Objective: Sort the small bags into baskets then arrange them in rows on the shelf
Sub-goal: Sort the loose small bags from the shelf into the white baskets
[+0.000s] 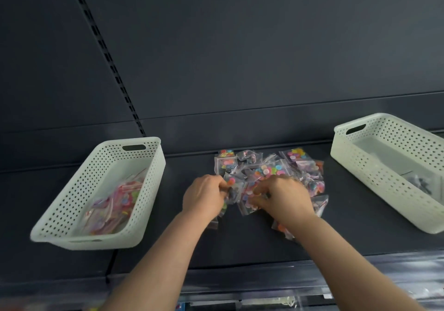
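Left grip (204, 198) and right grip (283, 198) each pinch small bags (271, 166) in the pile mid-shelf (247, 243). Left basket (79, 186) sits at 9 o'clock, right basket (374, 174) at 3 o'clock. The bags are probably light, limp and slippery, so take them by a film edge.

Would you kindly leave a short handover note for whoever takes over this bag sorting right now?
Left hand: pinching bags at the near left edge of the pile of small bags.
Right hand: fingers curled into the same pile, near its middle.
The pile lies on the shelf between the two baskets.
Done: left basket holds a heap of colourful bags; right basket holds a few dark items at its near end, too blurred to name.
Left: the pile is yet to be sorted; no rows on this shelf yet.
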{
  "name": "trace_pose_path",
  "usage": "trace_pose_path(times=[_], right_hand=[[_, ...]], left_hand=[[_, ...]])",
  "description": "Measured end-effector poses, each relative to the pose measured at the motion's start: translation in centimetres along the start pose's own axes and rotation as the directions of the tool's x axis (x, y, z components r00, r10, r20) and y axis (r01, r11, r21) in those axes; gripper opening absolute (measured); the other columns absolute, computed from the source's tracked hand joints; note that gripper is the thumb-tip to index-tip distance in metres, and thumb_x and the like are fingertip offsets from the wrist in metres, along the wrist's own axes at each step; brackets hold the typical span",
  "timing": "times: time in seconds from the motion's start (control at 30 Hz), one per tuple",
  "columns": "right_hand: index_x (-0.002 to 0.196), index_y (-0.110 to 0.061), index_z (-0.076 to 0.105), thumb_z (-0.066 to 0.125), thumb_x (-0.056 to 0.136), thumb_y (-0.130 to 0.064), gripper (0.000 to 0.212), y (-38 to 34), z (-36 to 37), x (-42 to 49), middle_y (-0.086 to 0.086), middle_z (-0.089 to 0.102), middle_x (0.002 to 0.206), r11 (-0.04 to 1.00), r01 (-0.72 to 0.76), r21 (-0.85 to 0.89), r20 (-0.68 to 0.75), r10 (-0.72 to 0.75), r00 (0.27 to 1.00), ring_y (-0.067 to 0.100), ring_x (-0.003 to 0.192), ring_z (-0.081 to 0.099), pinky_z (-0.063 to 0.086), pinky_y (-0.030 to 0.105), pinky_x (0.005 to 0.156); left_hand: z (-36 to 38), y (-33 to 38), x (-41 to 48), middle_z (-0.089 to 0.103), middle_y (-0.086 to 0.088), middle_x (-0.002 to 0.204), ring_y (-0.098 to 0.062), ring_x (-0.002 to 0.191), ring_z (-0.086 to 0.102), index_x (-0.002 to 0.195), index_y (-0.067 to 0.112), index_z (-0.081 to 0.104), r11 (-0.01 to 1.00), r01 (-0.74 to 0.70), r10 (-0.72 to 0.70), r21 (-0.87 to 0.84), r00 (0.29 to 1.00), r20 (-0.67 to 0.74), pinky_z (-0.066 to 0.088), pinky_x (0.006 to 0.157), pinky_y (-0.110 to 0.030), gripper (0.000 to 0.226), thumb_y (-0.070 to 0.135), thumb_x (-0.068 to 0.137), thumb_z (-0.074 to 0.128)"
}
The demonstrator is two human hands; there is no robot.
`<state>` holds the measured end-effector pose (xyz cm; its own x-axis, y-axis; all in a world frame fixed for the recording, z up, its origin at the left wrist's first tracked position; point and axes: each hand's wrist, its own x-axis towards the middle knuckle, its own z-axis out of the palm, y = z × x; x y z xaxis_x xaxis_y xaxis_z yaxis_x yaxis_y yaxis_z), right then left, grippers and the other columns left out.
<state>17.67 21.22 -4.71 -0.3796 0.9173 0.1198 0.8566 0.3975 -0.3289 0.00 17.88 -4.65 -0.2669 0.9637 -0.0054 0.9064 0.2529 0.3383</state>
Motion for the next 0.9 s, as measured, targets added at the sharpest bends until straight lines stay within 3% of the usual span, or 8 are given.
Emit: trace_pose_path(times=[0.1,0.23,0.37,0.57,0.77,0.9], right_hand=[[0.092,-0.031,0.07,0.066,0.079,-0.045,0.02,-0.4,0.5,0.3,-0.007,0.066,0.094,0.998,0.003,-0.059,0.039,0.0,0.999,0.018,0.093,0.06,0.038,0.027,0.075],[0.097,-0.034,0.07,0.062,0.086,-0.036,0.013,0.7,-0.6,0.4,-0.009,0.07,0.096,0.996,-0.006,-0.088,0.063,0.011,0.998,0.016,0.091,0.064,0.044,0.027,0.082],[0.089,-0.033,0.069,0.064,0.086,-0.042,0.011,2.4,-2.2,0.4,-0.014,0.067,0.085,0.997,-0.018,0.078,-0.085,0.024,0.996,0.011,0.078,0.062,0.044,0.024,0.061],[0.087,-0.019,0.065,0.068,0.084,-0.033,0.014,6.2,-3.1,0.6,-0.004,0.061,0.088,0.996,-0.03,0.088,-0.351,0.059,0.935,0.019,0.083,0.055,0.044,0.03,0.057],[0.088,-0.021,0.063,0.064,0.087,-0.032,0.012,8.2,-3.1,0.0,-0.005,0.064,0.098,0.998,-0.056,0.032,-0.332,0.064,0.941,0.017,0.087,0.052,0.037,0.026,0.057],[0.086,-0.02,0.062,0.065,0.086,-0.03,0.011,9.1,-3.1,-0.5,-0.006,0.063,0.106,0.997,-0.054,0.06,-0.317,0.07,0.946,0.018,0.09,0.054,0.046,0.028,0.061]], left_hand=[[0.0,-0.5,-0.2,0.069,0.007,0.106,-0.018,0.096,0.064,0.102,0.031,0.07,0.995,0.045,-0.045,0.089,0.999,-0.011,0.053,0.077,-0.033,0.019,0.018,0.092,0.061],[-0.4,-0.8,-0.3,0.07,0.006,0.104,-0.018,0.097,0.064,0.102,0.03,0.071,0.982,0.077,-0.078,0.173,0.997,0.0,0.055,0.081,-0.035,0.017,0.02,0.091,0.062],[-0.2,0.8,-0.2,0.066,0.005,0.109,-0.018,0.101,0.06,0.109,0.028,0.068,0.998,0.02,-0.016,0.058,0.998,-0.069,0.053,0.083,-0.038,0.019,0.028,0.091,0.062],[0.9,4.7,1.0,0.068,0.006,0.112,-0.017,0.104,0.061,0.112,0.028,0.067,0.997,-0.07,0.066,-0.042,0.995,-0.076,0.053,0.083,-0.034,0.021,0.024,0.092,0.061],[3.3,8.8,3.5,0.058,0.002,0.13,-0.022,0.124,0.047,0.131,0.028,0.057,0.977,-0.2,0.202,0.069,0.979,-0.028,0.047,0.095,-0.038,0.037,0.018,0.096,0.059],[5.0,9.7,4.3,0.06,0.0,0.122,-0.022,0.118,0.05,0.121,0.025,0.064,0.968,-0.157,0.172,0.194,0.983,-0.066,0.051,0.091,-0.035,0.032,0.016,0.091,0.065]])
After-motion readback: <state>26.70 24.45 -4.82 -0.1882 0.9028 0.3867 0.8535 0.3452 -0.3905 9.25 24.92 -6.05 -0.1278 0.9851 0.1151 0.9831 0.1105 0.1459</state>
